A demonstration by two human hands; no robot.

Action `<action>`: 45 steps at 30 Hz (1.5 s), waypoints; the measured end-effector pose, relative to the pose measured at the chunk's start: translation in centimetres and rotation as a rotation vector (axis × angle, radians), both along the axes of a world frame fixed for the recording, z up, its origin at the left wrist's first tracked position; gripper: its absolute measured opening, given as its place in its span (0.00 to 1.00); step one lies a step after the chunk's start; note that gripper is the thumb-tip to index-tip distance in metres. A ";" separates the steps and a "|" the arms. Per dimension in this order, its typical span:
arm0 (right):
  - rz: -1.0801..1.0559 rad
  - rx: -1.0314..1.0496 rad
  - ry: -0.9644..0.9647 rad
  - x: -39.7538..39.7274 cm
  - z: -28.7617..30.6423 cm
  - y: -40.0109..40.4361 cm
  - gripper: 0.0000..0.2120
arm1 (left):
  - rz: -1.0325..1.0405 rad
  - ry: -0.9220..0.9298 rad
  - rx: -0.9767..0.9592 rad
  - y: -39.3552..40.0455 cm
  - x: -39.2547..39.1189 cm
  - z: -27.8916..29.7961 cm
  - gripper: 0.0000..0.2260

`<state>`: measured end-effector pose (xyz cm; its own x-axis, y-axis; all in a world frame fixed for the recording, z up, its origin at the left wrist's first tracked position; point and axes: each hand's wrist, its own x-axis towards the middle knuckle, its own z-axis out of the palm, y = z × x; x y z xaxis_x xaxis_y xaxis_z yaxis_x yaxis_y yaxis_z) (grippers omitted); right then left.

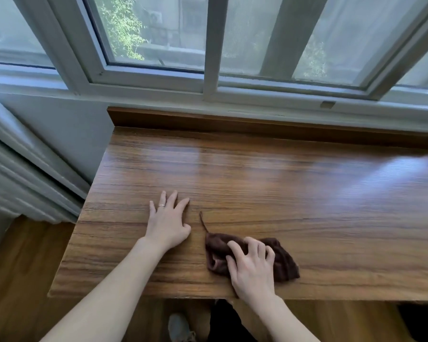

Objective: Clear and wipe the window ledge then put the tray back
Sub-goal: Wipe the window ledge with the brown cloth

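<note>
— Two hands are on the wooden ledge. What is the left hand doing?

— It lies flat on the wood, palm down. Its fingers are straight and spread a little. One finger has a ring on it. It holds nothing.

— And the right hand?

— It sits on top of a brown cloth. Its fingers are bent and spread, and the tips press down into the cloth.

— Where is the cloth?

— Near the front edge of the ledge, just beside the left hand but not touching it. It is crumpled. A thin strip of it sticks out toward the window.

— Is the tray there?

— I cannot see it.

— What else can you see?

— The window has a white frame, with green leaves outside. Under the ledge there is a wooden floor, and a grey shoe.
</note>
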<state>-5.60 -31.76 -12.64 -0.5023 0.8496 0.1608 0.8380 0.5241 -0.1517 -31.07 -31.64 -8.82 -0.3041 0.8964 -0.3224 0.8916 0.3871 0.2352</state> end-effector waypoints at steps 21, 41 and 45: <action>0.196 -0.045 -0.017 0.5 -0.1 6.6 0.14 | 0.080 0.068 0.105 4.5 1.3 -1.4 0.33; 0.155 -0.072 -0.092 -9.4 1.1 35.4 0.16 | 0.260 0.181 0.189 7.2 1.9 -2.7 0.27; 0.094 -0.055 -0.070 -10.0 1.0 35.4 0.17 | 0.248 0.161 0.150 7.0 2.0 -2.8 0.31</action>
<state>-15.59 3.68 -11.64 -0.5889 0.8046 0.0769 0.7949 0.5937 -0.1251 -29.11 -24.62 -11.67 -0.5553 0.8226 -0.1225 0.8050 0.5686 0.1692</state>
